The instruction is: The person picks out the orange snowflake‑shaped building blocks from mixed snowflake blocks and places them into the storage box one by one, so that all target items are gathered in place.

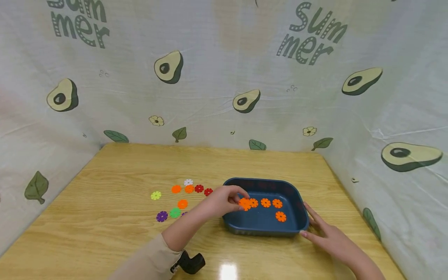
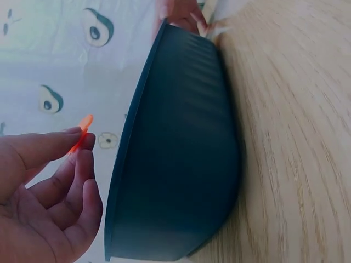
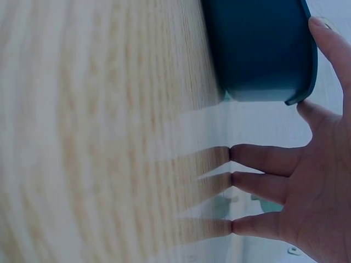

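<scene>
Between thumb and forefinger, my left hand pinches an orange notched flower disc above the left side of a dark blue rectangular tub. Several orange discs lie flat on the tub's floor, mostly in a row toward its back. My right hand is at the tub's right end, with its thumb and forefinger at the rim. Its other three fingers stretch straight down to the tabletop in the right wrist view.
Left of the tub, loose discs lie on the wooden table: several orange, two red, a white, a yellow, a green and a purple one. The left forearm hangs over part of them. A printed cloth encloses the table.
</scene>
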`<state>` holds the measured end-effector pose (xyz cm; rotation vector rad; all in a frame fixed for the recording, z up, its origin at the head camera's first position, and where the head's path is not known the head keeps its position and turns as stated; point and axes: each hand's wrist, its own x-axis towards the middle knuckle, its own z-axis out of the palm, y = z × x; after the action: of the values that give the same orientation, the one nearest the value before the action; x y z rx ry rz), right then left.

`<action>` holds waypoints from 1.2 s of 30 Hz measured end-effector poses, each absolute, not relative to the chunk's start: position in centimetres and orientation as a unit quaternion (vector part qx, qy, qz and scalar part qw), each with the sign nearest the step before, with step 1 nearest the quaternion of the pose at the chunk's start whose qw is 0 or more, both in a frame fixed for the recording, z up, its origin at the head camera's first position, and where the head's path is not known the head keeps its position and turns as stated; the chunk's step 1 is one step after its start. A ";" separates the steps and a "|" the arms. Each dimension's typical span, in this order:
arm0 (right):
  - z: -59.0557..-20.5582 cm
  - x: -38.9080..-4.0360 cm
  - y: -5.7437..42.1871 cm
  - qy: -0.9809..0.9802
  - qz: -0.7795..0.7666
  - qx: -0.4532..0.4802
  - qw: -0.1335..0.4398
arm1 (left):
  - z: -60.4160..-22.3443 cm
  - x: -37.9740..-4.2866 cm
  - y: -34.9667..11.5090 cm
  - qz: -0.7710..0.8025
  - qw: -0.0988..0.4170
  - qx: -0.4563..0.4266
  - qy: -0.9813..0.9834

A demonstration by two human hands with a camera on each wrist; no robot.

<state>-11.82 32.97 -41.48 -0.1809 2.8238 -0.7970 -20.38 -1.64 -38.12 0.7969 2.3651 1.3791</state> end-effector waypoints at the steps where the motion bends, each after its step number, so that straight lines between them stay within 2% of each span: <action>1: -41.5 -11.8 33.0 0.956 -0.270 -0.061 0.102 | -38.2 -20.4 -1.4 0.478 0.146 0.277 0.821; 21: -41.6 -12.0 33.0 0.956 -0.269 -0.054 0.103 | -38.7 -21.6 3.8 0.452 0.165 0.332 0.811; 36: -41.5 -11.9 32.9 0.955 -0.273 -0.051 0.107 | -40.0 -23.3 6.6 0.410 0.183 0.310 0.838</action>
<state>-11.90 32.88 -41.47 -0.1495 2.8104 -0.8050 -23.29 6.64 -40.04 0.8739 2.3640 1.1558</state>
